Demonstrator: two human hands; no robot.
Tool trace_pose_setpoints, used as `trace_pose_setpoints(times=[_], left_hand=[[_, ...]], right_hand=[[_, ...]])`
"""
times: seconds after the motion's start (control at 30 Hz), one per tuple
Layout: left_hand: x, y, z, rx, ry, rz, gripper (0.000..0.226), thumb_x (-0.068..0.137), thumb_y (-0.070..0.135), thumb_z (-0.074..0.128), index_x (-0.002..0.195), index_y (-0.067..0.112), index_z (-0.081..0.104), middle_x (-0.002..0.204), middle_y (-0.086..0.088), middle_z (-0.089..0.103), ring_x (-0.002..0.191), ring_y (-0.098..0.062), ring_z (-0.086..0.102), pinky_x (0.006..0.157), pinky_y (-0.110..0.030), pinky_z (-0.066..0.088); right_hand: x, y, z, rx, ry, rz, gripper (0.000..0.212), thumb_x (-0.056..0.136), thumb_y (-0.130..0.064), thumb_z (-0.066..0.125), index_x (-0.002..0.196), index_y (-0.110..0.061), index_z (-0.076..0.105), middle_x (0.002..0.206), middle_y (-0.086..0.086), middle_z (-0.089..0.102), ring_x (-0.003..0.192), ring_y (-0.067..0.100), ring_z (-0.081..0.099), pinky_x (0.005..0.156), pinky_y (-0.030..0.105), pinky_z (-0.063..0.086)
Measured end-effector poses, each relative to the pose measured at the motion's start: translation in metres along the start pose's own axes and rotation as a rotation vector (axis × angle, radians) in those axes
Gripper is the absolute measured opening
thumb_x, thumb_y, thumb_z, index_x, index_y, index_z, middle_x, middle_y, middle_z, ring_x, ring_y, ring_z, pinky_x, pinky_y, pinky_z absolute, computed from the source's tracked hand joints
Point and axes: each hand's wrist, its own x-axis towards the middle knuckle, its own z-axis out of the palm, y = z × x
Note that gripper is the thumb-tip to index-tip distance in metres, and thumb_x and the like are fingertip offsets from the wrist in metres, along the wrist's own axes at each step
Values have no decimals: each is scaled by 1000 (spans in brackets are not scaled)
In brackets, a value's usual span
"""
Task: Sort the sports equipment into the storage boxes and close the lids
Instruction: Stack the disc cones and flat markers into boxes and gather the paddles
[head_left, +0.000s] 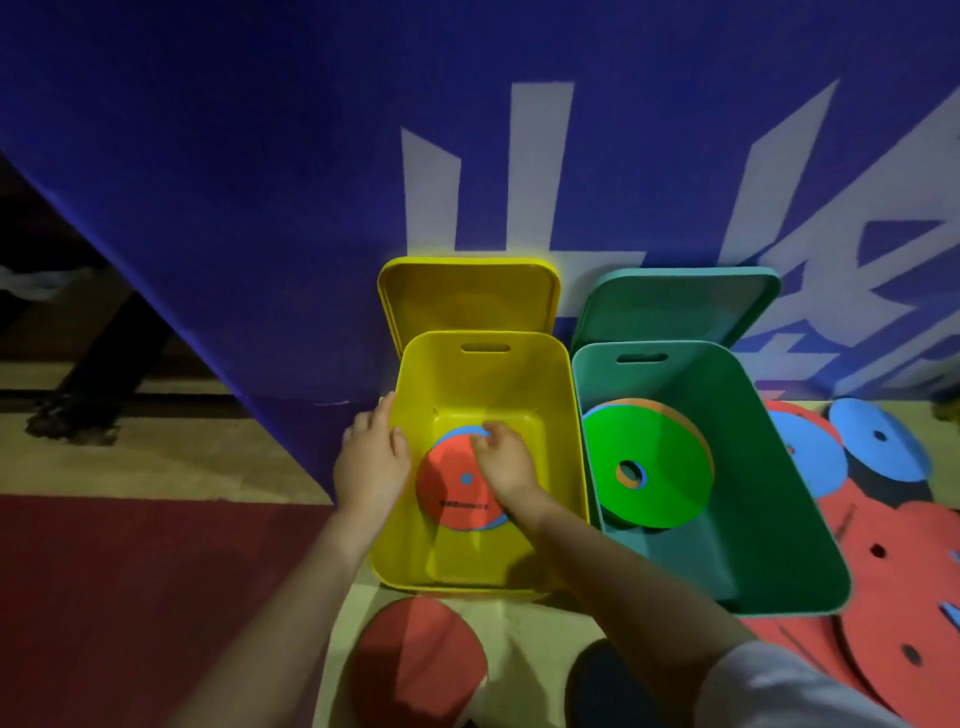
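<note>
A yellow storage box (571, 415) stands open on the floor, its lid (467, 296) propped behind it against a blue banner. Inside lies a red foam disc (452, 499) on top of a blue one. My right hand (506, 460) reaches into the box and its curled fingers touch the red disc's upper edge. My left hand (369, 462) rests on the box's left rim, fingers relaxed. Beside it a green box (769, 467) holds a green disc (654, 467) over an orange one; its lid (675, 301) leans behind.
Several red discs (893, 587) and blue discs (878, 439) lie piled on the floor right of the green box. One red disc (415, 665) lies in front of the yellow box. The blue banner (260, 208) stands behind both boxes.
</note>
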Motion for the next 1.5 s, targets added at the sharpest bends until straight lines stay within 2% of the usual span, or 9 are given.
trace_pose_setpoints(times=[0.17,0.23,0.33,0.47,0.73,1.0,1.2,1.33,1.5], left_hand=[[-22,27,-10,117,93,249,37,82,17,58,118,14,63,115,-11,61,104,-36,55,79,-46,48],[-39,57,-9,6,65,348,36,82,21,50,114,15,65,111,-9,62,102,-33,57,84,-44,49],[-66,113,3,-204,-49,425,33,85,18,50,115,15,66,112,-8,61,104,-28,58,89,-37,46],[-105,180,27,-328,-214,527,35,87,20,48,117,16,64,113,-7,59,103,-26,58,86,-38,49],[-187,305,87,-470,-407,688,31,89,17,47,115,21,64,116,2,59,99,-15,61,83,-34,52],[-235,374,185,-445,-630,422,29,91,11,51,117,18,63,105,-2,65,86,-15,62,83,-31,50],[-255,377,258,-155,-756,159,42,89,18,53,131,19,49,121,-14,57,109,-31,59,90,-34,48],[-270,382,286,26,-739,40,59,88,29,57,141,15,37,134,-19,49,122,-35,47,99,-37,39],[-279,391,304,54,-686,-33,64,87,29,58,145,19,33,138,-16,46,126,-36,43,102,-44,40]], right_hand=[[-75,-24,-67,395,79,-258,16,93,-11,58,107,-10,67,104,7,67,84,3,58,81,13,45],[-101,-10,-99,478,137,-278,13,92,-14,59,101,-17,68,95,-1,67,81,2,58,80,19,47],[-130,18,-149,589,292,-234,11,86,-22,57,92,-25,67,85,-4,67,81,12,61,78,30,50],[-169,67,-206,686,502,-201,18,95,-1,50,97,-11,65,78,2,64,70,3,60,67,18,49],[-222,209,-298,680,760,83,18,96,-6,48,101,-11,65,81,4,66,72,9,61,68,24,50],[-218,347,-369,455,628,364,15,90,-8,53,100,-12,64,78,6,62,72,21,58,77,45,51],[-213,425,-432,259,595,415,22,93,-11,51,112,-9,61,96,2,59,92,20,56,79,31,41],[-213,464,-474,140,613,430,29,89,-11,52,117,-7,59,106,12,61,96,29,59,80,37,46],[-209,497,-519,-99,628,559,48,86,-24,58,130,-8,51,129,21,48,118,38,45,95,46,41]])
